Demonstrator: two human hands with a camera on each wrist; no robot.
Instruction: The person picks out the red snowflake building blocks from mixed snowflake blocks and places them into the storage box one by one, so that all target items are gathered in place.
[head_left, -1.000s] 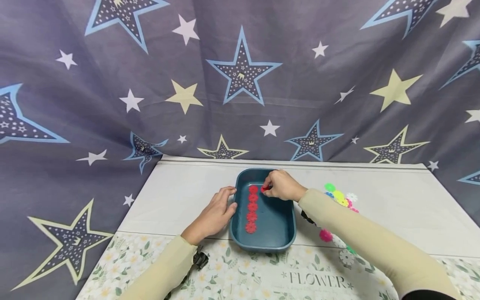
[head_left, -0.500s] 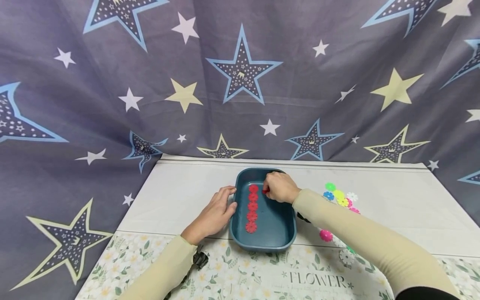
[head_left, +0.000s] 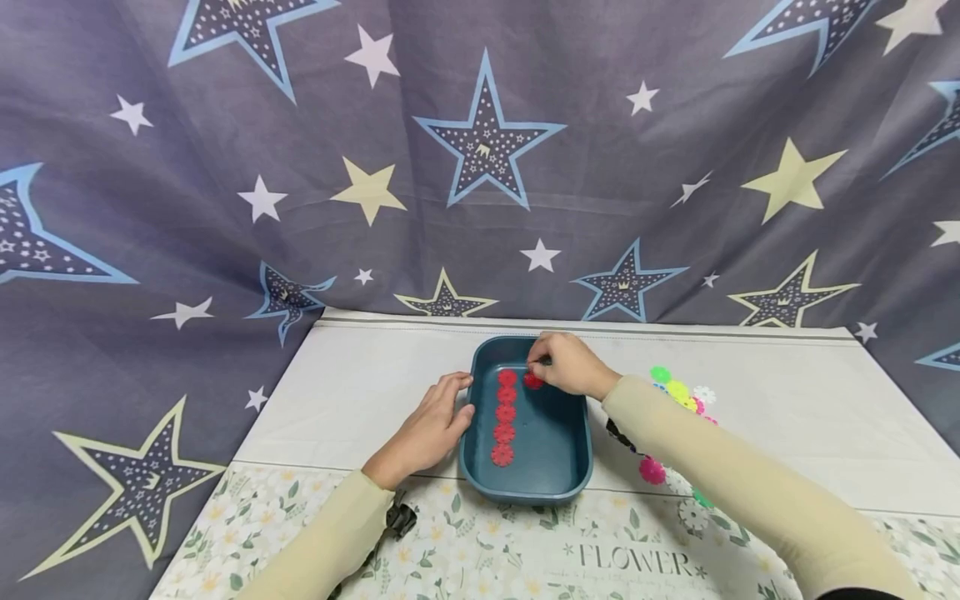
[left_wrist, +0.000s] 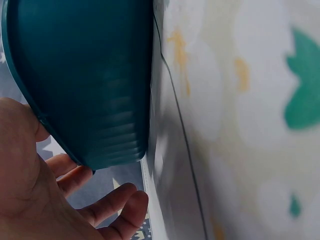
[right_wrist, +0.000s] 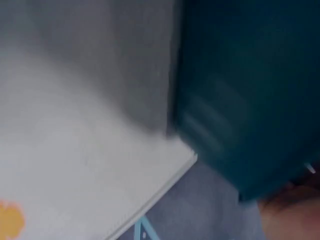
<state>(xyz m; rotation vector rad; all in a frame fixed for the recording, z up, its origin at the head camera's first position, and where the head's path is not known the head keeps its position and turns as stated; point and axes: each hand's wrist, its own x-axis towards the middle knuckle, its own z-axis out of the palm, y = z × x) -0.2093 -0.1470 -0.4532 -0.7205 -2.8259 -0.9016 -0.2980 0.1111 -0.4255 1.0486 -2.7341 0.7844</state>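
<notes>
red disc point(head_left: 533, 382) in tray point(head_left: 551, 446), now less covered by the right hand point(head_left: 568, 364), beside the top of the row point(head_left: 505, 413); placing seems nearly done. right fingertips narrow, grip cannot be told; left hand point(head_left: 422, 429) loosely spread against tray.

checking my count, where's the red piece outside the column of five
In the head view, the red piece is in the blue tray, just right of the column's farthest piece, at the right hand.

smooth plastic tray point(head_left: 546, 454), matt cloth backdrop point(head_left: 450, 237)
</notes>
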